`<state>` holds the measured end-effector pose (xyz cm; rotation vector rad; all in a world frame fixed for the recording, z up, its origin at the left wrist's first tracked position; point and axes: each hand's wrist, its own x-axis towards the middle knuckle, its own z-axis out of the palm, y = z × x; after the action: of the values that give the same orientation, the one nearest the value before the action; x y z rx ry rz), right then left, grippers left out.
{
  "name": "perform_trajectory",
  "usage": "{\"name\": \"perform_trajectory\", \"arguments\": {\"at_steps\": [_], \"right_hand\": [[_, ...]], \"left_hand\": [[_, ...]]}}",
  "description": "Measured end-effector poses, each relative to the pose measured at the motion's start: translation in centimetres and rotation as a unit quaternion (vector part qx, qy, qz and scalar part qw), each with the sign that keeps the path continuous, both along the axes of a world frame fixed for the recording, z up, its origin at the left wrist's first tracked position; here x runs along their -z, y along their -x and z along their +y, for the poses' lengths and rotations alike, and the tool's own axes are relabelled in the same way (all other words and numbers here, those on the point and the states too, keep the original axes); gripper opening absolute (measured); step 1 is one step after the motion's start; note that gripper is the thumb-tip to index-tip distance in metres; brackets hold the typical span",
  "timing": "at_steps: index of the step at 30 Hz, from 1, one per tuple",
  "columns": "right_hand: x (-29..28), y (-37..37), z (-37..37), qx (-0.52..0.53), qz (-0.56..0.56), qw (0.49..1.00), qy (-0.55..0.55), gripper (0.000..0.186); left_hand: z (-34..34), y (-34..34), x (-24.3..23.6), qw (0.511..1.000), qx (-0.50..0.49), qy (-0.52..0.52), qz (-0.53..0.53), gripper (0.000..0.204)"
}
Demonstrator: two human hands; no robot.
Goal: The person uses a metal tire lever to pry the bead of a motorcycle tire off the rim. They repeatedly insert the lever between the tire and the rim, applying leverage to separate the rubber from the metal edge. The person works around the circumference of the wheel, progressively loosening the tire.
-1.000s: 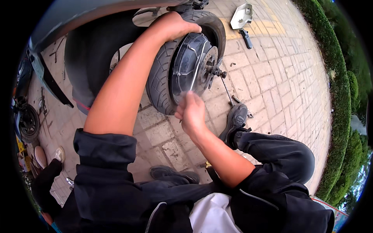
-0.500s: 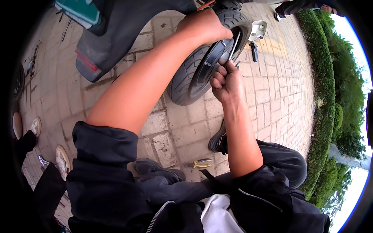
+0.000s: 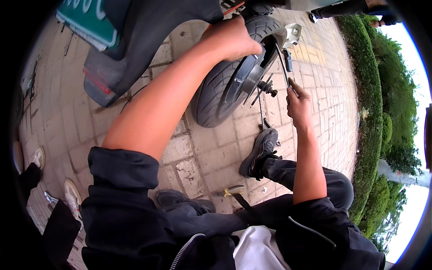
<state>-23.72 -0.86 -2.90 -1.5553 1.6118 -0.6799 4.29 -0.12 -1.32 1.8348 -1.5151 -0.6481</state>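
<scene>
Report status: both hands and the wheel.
Left hand gripping top of the tyre. Right hand holding a thin lever against the wheel rim. Axle stub sticks out beside it; nothing blocking.

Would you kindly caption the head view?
Left hand grips scooter tyre; right hand holds thin lever at rim.
</scene>
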Motion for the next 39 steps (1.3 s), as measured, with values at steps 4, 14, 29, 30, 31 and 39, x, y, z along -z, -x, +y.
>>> {"name": "perform_trajectory", "arguments": {"at_steps": [4,14,29,30,31,39], "right_hand": [[-3.9,0.4,-2.6,-0.039,0.049,0.994,-0.088,0.033],[-3.4,0.5,-2.9,-0.064,0.106,0.99,-0.073,0.034],[-9.1,3.3,-9.8,-0.278,0.285,0.917,-0.013,0.033],[-9.0,3.7,-10.5,-0.291,0.281,0.915,-0.009,0.033],[-8.8,3.8,-11.0,-0.303,0.276,0.912,-0.007,0.032],[-9.3,3.5,-11.2,-0.314,0.305,0.898,0.044,0.032]], "left_hand": [[0.6,-0.5,-0.3,0.999,0.009,-0.024,0.02,0.078],[0.3,-0.2,-0.3,0.999,0.035,-0.025,0.032,0.093],[0.4,-0.6,-0.4,0.995,0.048,0.01,0.091,0.093],[0.4,-0.6,-0.4,0.995,0.047,0.01,0.088,0.093],[0.4,-0.6,-0.5,0.995,0.049,0.006,0.09,0.094],[0.4,-0.3,0.0,0.998,0.023,0.015,0.065,0.091]]}}
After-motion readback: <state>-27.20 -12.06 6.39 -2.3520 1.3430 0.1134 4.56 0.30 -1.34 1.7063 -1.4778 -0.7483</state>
